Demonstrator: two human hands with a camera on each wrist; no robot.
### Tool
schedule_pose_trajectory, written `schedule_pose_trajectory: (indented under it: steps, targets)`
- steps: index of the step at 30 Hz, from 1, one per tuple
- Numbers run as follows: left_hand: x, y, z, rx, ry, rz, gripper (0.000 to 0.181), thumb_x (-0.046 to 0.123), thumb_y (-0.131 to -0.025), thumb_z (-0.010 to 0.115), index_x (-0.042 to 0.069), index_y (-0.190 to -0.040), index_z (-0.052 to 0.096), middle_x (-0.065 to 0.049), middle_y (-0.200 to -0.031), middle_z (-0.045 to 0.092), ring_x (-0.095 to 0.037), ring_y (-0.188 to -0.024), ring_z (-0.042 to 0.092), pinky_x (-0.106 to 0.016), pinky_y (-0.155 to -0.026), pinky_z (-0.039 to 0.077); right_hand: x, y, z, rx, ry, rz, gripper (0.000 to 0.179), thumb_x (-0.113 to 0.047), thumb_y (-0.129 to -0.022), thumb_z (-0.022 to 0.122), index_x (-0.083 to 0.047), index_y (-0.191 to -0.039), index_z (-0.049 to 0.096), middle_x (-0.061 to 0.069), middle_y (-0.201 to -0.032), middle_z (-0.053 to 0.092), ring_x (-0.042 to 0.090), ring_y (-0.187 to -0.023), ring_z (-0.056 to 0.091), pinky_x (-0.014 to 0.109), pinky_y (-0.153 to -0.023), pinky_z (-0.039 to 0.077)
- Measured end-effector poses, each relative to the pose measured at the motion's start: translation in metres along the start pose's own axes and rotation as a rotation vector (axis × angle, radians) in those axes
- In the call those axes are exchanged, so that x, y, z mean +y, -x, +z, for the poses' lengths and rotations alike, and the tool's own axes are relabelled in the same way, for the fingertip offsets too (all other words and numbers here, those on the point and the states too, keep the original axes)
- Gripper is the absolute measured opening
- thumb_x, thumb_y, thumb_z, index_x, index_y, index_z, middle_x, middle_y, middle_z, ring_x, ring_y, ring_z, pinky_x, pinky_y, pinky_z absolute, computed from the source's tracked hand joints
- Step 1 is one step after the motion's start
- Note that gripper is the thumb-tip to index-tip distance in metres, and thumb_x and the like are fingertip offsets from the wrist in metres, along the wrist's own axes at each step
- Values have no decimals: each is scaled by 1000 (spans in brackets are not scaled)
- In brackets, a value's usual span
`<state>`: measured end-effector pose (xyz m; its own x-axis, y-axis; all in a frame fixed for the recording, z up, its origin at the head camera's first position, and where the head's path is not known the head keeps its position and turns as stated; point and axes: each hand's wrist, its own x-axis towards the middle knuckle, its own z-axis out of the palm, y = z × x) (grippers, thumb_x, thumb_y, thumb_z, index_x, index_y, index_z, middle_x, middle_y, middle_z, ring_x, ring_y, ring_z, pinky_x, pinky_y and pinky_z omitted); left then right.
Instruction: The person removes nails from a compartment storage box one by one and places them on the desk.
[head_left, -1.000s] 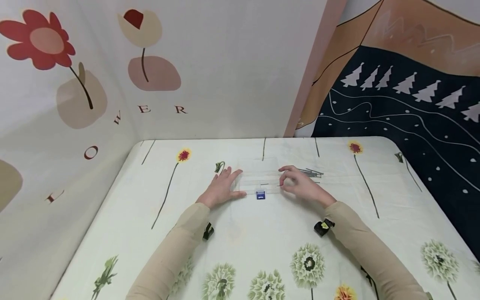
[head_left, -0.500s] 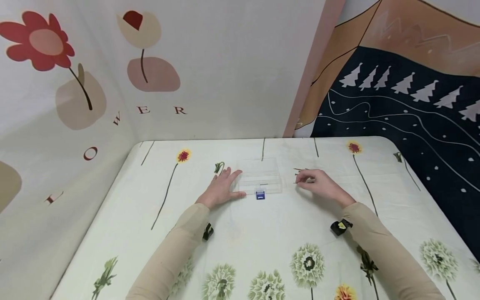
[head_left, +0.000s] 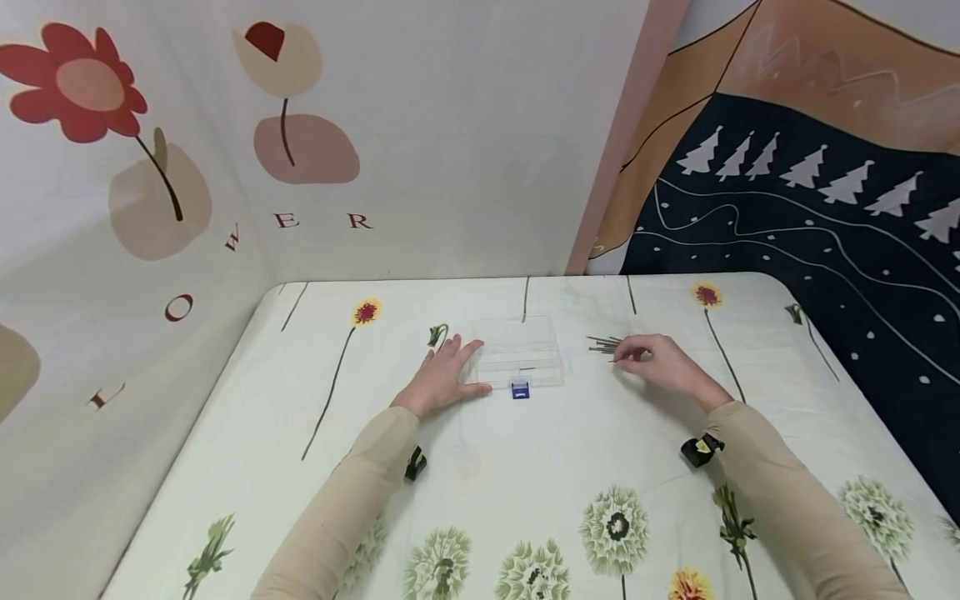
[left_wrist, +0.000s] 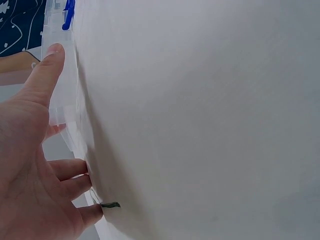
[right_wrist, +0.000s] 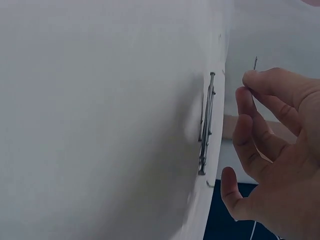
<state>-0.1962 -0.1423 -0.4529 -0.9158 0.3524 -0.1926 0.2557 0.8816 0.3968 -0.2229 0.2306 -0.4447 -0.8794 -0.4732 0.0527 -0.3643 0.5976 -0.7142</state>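
Note:
A clear plastic box (head_left: 552,377) with a blue latch (head_left: 521,390) at its front lies mid-table, a single thin nail (head_left: 528,368) showing inside its front section. My left hand (head_left: 444,377) is spread at the box's left side, with the thumb against the wall in the left wrist view. To the right of the box, my right hand (head_left: 660,363) pinches a thin metal nail (right_wrist: 255,63) between thumb and forefinger, its tip sticking out past them. Close beside that hand lies a small pile of nails (right_wrist: 206,125), partly covered by the fingers in the head view.
The table wears a white cloth (head_left: 480,475) printed with flowers. Behind it hangs a pale curtain (head_left: 450,125) with flower prints, and a dark tree-patterned fabric (head_left: 787,217) hangs at the right. Each wrist carries a small black camera (head_left: 701,450).
My right hand has moved right, away from the box's right edge to beside the nail pile, with a nail held in its fingertips. The left hand stays at the box.

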Motion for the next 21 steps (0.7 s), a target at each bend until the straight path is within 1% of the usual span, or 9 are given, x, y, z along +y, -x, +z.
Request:
schedule_pose_trajectory:
  steps: [5,11,15,18,21]
  targets:
    - [0,0,1,2,7,-2,85,51,-87,67,13,-152,29,-29,-154,18,-40,-143,15,-59,-113,13,9,-3,-3,23,54,-3,4,-3,-88,68,-4,-90,72,2,-88,67,17,-81,57,30,-73,47]
    - [-1,1,1,-1,5,-10,85,51,-87,67,13,-153,29,-29,-154,17,-40,-143,14,-58,-113,12,12,-7,-6,17,61,40,4,-1,-87,68,-2,-90,71,3,-83,64,19,-75,53,29,-67,45]
    - [0,1,1,0,2,-14,85,51,-87,66,13,-153,29,-28,-154,17,-39,-143,14,-57,-113,12,14,-9,-6,-4,74,61,5,-1,-87,69,-2,-91,71,3,-82,63,19,-74,51,29,-64,43]
    - [1,1,1,-4,2,-19,85,51,-87,66,13,-153,28,-28,-155,17,-39,-143,14,-57,-114,11,16,-9,-5,-14,77,76,6,-3,-88,69,-2,-93,72,4,-85,65,19,-76,52,30,-66,44]
    - [1,1,0,-5,4,-20,85,51,-87,66,13,-153,28,-28,-155,16,-38,-143,13,-57,-114,11,16,-8,-5,2,65,84,8,-4,-88,69,-1,-95,72,6,-89,66,20,-80,55,33,-71,46]
